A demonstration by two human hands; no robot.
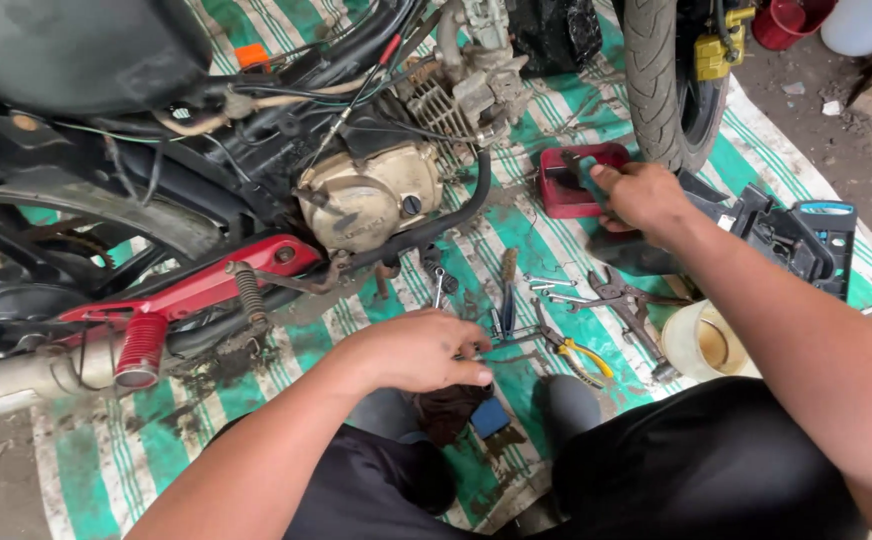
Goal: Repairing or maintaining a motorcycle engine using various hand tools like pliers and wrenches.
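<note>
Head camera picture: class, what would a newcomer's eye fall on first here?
First, the motorcycle engine at upper left, with its red footrest bracket below. Then the tools scattered on the green striped mat at centre. The right hand reaches into a red tray, while the left hand rests near the tools.

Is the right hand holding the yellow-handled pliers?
No, the right hand reaches into the red tray; the yellow-handled pliers lie on the mat.

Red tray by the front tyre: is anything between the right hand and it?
Nothing visible. The right hand is already at the red tray, its fingers on the tray's near right rim. The tyre stands just behind, and the loose tools lie nearer on the striped mat, out of the path.
</note>
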